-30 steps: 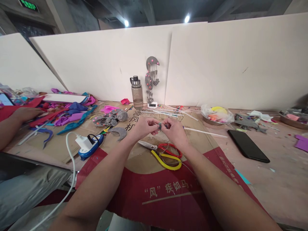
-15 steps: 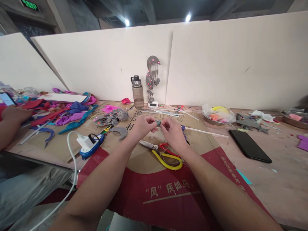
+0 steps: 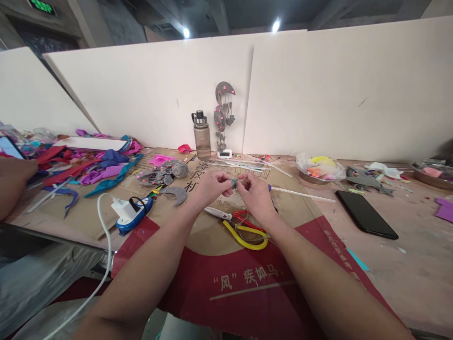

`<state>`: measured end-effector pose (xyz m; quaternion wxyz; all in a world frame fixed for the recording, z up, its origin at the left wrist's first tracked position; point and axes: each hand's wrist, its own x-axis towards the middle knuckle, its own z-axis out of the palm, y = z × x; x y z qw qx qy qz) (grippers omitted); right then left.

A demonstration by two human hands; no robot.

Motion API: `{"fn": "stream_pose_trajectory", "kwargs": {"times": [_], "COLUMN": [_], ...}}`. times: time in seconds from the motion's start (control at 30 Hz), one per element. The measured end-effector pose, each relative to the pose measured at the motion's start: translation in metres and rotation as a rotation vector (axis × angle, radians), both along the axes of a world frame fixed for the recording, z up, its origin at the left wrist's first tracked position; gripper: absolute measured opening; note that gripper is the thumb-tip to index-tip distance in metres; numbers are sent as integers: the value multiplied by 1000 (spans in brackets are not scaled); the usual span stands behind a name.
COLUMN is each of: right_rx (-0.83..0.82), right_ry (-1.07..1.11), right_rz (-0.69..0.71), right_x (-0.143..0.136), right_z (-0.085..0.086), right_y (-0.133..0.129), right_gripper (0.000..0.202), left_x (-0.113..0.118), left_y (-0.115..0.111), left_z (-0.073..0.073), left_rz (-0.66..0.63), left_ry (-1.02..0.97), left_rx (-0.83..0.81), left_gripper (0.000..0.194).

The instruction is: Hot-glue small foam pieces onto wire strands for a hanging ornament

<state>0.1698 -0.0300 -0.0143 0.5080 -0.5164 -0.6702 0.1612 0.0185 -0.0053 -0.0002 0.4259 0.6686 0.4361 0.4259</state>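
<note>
Between my fingertips is a small grey-green piece (image 3: pixel 233 181), too small to make out its exact kind. My left hand (image 3: pixel 214 187) pinches it from the left, and my right hand (image 3: pixel 254 192) pinches it from the right. Below my right hand lie scissors (image 3: pixel 246 234) with yellow handles and a red-handled tool (image 3: pixel 244 217), partly hidden. A grey felt crescent (image 3: pixel 176 194) rests left of my left wrist. A glue stick (image 3: pixel 302 192) pokes out to the right from behind my right hand.
Behind my hands stand a water bottle (image 3: pixel 203 139), a grey moon hanging (image 3: pixel 225 89) and a small clock (image 3: pixel 224 154). A power strip (image 3: pixel 132 215) sits left, a phone (image 3: pixel 364 213) right. A bowl (image 3: pixel 318 174) is beyond it. Another person's arm (image 3: pixel 14 182) reaches in at far left.
My hands stay together in nearly the same place; the small piece shows slightly more between my fingers. The other person's hand at far left has shifted left.
</note>
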Motion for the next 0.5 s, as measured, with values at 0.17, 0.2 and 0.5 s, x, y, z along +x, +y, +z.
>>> {"fn": "stream_pose_trajectory", "kwargs": {"times": [0.17,0.2,0.5], "right_rx": [-113,-136,-186], "right_ry": [106,137,101], "right_rz": [22,29,75], "right_x": [2,3,7], "right_z": [4,5,5], "right_y": [3,4,7], "right_gripper": [9,9,10], "left_x": [-2,-3,-6], "left_y": [2,2,-1], "left_z": [3,4,8], "left_rz": [-115,-153,-203], "left_ry": [-90,-105,-80], "left_rx": [-124,-155,-208], "left_gripper": [11,14,30]}}
